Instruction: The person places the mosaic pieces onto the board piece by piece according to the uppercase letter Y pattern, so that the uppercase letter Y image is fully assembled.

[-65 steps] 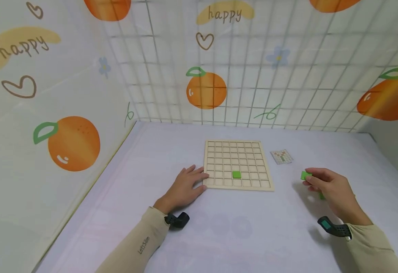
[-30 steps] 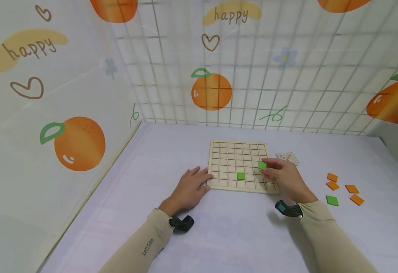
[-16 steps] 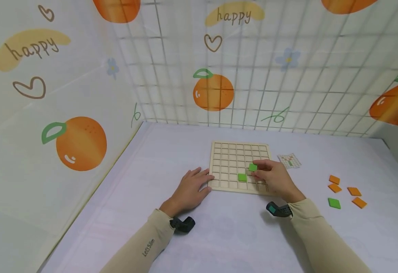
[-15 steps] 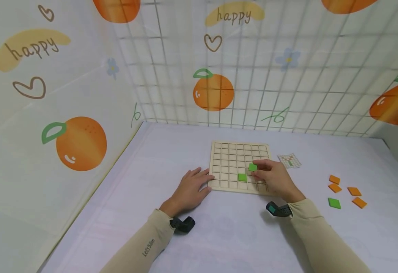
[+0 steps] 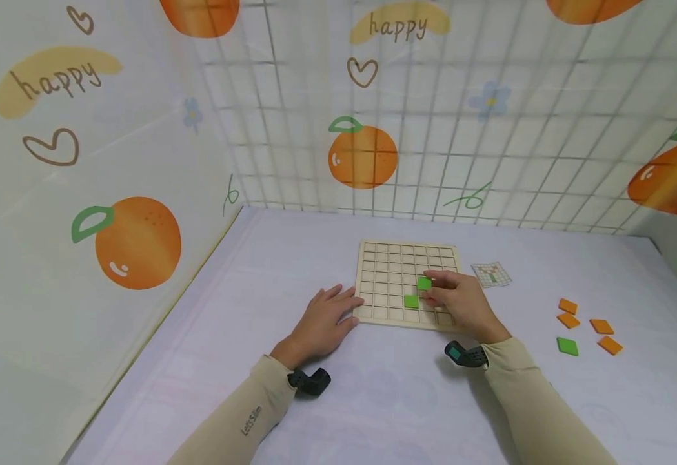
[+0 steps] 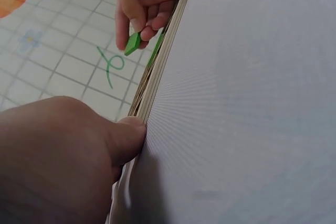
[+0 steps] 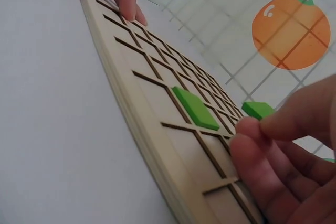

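A square wooden grid board [image 5: 381,274] lies on the table in the head view. One green square tile [image 5: 411,302] sits in a cell of its second row from the near side. My left hand [image 5: 321,326] rests at the board's left edge, fingers spread and touching the rim. Between thumb and fingers, my right hand [image 5: 461,302] pinches another green tile [image 5: 424,283]. That held tile [image 7: 257,109] is raised above the grid in the right wrist view, apart from the placed tile [image 7: 195,109]. The left wrist view also has the pinched tile [image 6: 133,44] over the board.
A small printed card [image 5: 492,274] with a coloured grid pattern lies right of the board. Farther right are several loose orange tiles [image 5: 567,305] and one loose green tile [image 5: 567,346]. A patterned fabric wall [image 5: 292,129] stands behind the table, another along the left.
My right hand has carried the green tile leftward from the loose tiles to over the board, lately shifting slightly farther left. My left hand stays at the board's edge.
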`<action>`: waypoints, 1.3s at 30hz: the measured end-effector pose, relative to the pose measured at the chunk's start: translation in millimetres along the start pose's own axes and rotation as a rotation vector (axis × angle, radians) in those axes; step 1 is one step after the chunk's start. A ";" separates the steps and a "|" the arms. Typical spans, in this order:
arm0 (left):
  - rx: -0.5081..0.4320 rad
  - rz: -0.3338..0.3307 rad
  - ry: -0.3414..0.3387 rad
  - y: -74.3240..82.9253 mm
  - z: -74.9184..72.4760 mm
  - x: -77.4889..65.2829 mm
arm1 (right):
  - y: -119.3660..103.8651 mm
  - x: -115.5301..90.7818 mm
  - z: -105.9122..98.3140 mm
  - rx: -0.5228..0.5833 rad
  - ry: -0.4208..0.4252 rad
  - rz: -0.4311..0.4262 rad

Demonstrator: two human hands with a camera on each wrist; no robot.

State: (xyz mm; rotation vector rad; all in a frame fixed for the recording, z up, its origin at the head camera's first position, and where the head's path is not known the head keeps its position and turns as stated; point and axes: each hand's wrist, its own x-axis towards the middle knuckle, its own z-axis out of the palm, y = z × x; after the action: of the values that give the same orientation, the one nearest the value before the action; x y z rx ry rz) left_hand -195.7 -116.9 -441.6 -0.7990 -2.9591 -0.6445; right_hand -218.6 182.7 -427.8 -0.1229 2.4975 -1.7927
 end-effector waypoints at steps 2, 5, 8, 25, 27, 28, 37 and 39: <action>0.001 -0.008 -0.005 0.0 -0.2 -0.1 | -1.0 0.3 0.9 -0.002 0.003 0.001; -0.004 -0.010 -0.002 0.1 -0.9 -1.0 | -3.1 0.9 2.6 -0.038 0.003 0.001; -0.013 -0.016 -0.001 0.4 -2.2 -2.3 | -4.9 2.4 5.0 -0.093 -0.003 -0.015; -0.014 0.007 0.018 -1.1 -1.7 -1.3 | -5.2 7.6 12.1 -0.159 0.000 -0.031; -0.011 0.016 0.027 -1.7 -1.5 -0.7 | -6.3 8.1 12.8 -0.182 0.011 -0.021; -0.012 0.019 0.029 -1.8 -1.6 -0.7 | -6.6 8.3 13.2 -0.197 0.016 -0.013; -0.017 0.015 0.035 -1.2 -0.1 -1.5 | -5.0 8.8 15.4 -0.256 0.034 0.025; -0.019 0.016 0.039 -0.8 0.2 -1.6 | -4.3 8.4 15.2 -0.272 0.030 0.009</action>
State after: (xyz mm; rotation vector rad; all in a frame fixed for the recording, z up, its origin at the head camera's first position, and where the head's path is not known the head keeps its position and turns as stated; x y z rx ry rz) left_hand -194.6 -118.2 -442.3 -0.8017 -2.9125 -0.6808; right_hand -225.3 166.1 -428.6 -0.0974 2.7452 -1.4523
